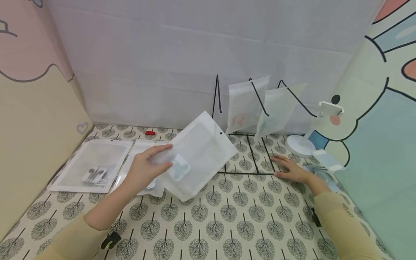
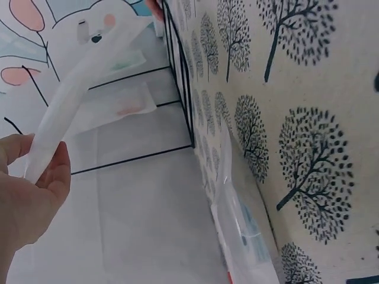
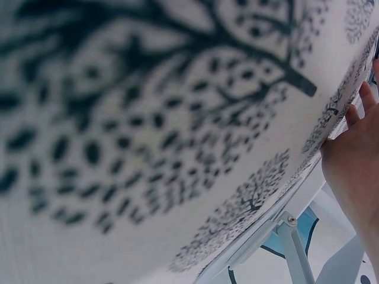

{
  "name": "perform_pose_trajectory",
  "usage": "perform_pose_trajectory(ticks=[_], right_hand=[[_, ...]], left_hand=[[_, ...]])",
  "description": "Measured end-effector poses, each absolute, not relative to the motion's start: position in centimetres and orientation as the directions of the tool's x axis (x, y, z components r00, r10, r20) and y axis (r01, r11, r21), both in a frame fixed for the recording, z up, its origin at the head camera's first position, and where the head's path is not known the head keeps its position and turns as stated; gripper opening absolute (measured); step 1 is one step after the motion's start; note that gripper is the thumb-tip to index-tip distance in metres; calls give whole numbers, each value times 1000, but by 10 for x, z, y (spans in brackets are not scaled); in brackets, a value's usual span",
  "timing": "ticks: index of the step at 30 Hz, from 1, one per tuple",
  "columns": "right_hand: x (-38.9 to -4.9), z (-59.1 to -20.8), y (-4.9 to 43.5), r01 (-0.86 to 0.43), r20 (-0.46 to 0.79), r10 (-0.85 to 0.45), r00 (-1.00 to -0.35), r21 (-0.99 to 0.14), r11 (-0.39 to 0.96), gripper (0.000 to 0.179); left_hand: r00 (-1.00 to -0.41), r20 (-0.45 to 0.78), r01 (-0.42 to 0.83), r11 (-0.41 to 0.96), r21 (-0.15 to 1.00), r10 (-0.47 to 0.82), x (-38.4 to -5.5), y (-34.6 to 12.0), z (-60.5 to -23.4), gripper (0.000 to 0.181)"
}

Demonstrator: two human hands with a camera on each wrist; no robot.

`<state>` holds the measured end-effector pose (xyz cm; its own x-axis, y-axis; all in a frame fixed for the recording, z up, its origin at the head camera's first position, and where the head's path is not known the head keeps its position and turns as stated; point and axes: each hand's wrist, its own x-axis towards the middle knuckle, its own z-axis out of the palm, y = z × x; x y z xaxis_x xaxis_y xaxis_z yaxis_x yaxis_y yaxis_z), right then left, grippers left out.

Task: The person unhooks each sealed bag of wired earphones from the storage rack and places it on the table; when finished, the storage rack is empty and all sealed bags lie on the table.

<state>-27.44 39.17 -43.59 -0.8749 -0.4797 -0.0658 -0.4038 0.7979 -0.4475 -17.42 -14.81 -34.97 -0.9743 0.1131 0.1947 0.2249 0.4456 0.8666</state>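
Note:
My left hand (image 1: 143, 168) pinches the left edge of a frosted white pouch (image 1: 208, 155), thumb on the near face. A punched hole sits near the pouch's right corner, and a small white packet (image 1: 178, 168) shows through it. The pouch is tilted above the table, seen edge-on in the left wrist view. On the right, my right hand (image 1: 290, 170) lies low with fingers extended at the base corner of a black wire rack (image 1: 240, 173). From the rack's prongs hang two similar pouches, one with a reddish item (image 1: 247, 99), one greenish (image 1: 279, 106).
A flat pouch (image 1: 74, 155) with earphones (image 1: 95, 174) lies at the left; another pouch (image 1: 136, 145) is partly behind my left arm. A small red object (image 1: 150, 133) lies at the back. A white phone stand (image 1: 300, 146) and a pale blue stand (image 1: 328, 160) are at the right.

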Motion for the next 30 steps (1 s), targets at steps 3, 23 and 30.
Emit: perform_pose_trajectory(ticks=[3,23,30], right_hand=[[-275,-435,392,-411,-60,-485,-873,-446,795,67],[-276,-437,394,-401,-72,-478,-875,-446,801,68],[-276,-437,394,-408,-68,-487,-871,-452,793,67]], left_hand=[[-981,155,193,464,864,118,-168,-150,-353,53],[-960,136,249,522,816,246,-147,-156,-382,68],[-952,129,273,579,768,277,-148,-168,-389,72]])
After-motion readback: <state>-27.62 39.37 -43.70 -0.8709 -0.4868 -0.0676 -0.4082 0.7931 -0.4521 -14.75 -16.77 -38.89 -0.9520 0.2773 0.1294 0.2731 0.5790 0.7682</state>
